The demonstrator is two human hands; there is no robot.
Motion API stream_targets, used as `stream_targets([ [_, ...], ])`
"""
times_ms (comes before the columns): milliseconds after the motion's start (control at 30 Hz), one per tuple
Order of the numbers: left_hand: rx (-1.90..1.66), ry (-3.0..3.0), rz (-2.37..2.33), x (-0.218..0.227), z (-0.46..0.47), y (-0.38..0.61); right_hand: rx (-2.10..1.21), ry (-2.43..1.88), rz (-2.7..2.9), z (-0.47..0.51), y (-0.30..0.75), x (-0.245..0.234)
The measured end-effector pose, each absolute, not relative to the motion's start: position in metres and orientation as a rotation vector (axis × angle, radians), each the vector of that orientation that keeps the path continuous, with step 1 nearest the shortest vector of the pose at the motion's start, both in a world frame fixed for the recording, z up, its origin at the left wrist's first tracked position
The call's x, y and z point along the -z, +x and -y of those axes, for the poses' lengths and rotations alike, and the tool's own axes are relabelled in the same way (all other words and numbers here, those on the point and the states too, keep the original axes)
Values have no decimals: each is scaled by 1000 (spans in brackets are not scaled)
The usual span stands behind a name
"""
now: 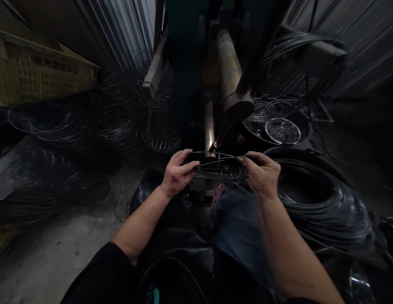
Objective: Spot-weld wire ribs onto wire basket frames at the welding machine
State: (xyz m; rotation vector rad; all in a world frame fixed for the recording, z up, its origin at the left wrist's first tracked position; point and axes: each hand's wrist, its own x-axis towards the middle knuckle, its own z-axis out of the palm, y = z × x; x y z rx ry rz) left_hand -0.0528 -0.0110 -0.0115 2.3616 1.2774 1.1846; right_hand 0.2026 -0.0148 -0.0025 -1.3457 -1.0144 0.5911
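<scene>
The fingers (193,164) of our left hand (177,173), seen in the head view, hold one end of a thin wire piece (226,155), thumb and forefinger slightly parted at their tips, while our right hand (264,174) pinches the other end between thumb and forefinger. We have the wire piece spanning the gap between both hands, just in front of the tip of the lower metal rod (209,122); whether they touch, we cannot tell. Above that rod juts a thick metal cylinder (230,63), and a wire frame (228,176) shows just below our wire. Blue cloth (237,223) lies below our hands. To our right sits a big wire coil (336,207); to our left, wire baskets (115,122) pile up near a yellow crate (31,78).
</scene>
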Motion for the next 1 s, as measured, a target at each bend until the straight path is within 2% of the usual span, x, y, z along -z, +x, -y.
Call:
stream_targets([
  [467,-1375,2338,-1243,17,1,-49,-474,-1226,921,9,187,9],
  [700,-1356,2227,-1299,20,-7,-47,-468,-1198,938,-3,186,9],
  [1000,-1559,2314,-1188,27,-20,-44,-479,-1213,905,-13,187,10],
])
